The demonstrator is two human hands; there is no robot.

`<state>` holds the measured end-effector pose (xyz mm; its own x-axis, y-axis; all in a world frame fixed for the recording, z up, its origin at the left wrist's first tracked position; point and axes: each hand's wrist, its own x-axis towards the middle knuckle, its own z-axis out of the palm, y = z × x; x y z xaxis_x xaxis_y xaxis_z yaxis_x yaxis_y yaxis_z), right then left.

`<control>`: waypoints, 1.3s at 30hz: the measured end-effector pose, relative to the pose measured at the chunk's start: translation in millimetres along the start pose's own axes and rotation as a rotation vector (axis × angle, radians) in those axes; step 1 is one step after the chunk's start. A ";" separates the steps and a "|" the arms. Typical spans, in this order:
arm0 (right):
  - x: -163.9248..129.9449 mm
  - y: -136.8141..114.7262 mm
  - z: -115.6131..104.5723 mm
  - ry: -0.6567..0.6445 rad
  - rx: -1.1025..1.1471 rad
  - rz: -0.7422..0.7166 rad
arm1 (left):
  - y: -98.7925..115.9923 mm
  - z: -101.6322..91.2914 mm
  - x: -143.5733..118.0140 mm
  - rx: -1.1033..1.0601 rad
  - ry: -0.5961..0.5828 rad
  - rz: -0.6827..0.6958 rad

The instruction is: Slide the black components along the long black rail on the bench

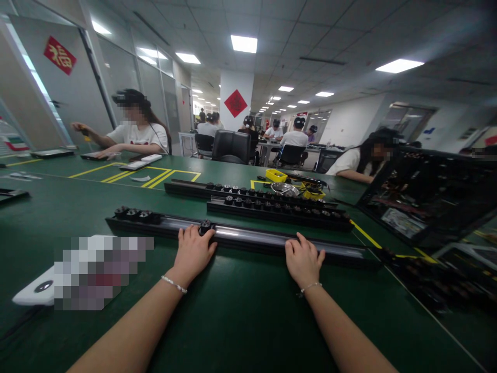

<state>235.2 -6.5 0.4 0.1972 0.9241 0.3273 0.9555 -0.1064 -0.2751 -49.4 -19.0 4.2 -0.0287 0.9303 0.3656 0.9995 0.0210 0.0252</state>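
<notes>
A long black rail (248,236) with a shiny channel lies across the table before me. At its left end stand several small black round parts (132,213). Another black round part (205,226) sits farther along the rail, with the thumb and index finger of my left hand (194,252) closed against it. My left hand's other fingers bend over the rail's near edge. To the right, my right hand (304,257) grips the near edge of the same rail, its fingertips over the channel. The undersides of both hands are hidden.
Behind lie two more black rails (279,210) filled with round parts. A yellow box (276,175) and a clear dish (284,189) stand beyond. On the left is a white device (42,285); on the right, a black open case (430,197). Co-workers sit at left and right.
</notes>
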 end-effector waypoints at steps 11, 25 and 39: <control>0.9 4.4 3.5 0.012 -0.022 -0.241 | 4.0 -0.7 0.2 -0.025 -0.035 -0.005; -1.9 2.2 3.3 -0.041 -0.045 -0.396 | 2.1 0.3 -1.2 -0.019 -0.025 0.026; -2.6 3.7 4.6 -0.037 -0.043 -0.407 | 7.6 2.1 -2.0 -0.035 -0.017 0.067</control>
<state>237.2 -7.5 -5.6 -0.2063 0.9063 0.3688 0.9623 0.2562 -0.0913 -41.8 -19.9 1.7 0.0390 0.9351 0.3522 0.9980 -0.0542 0.0334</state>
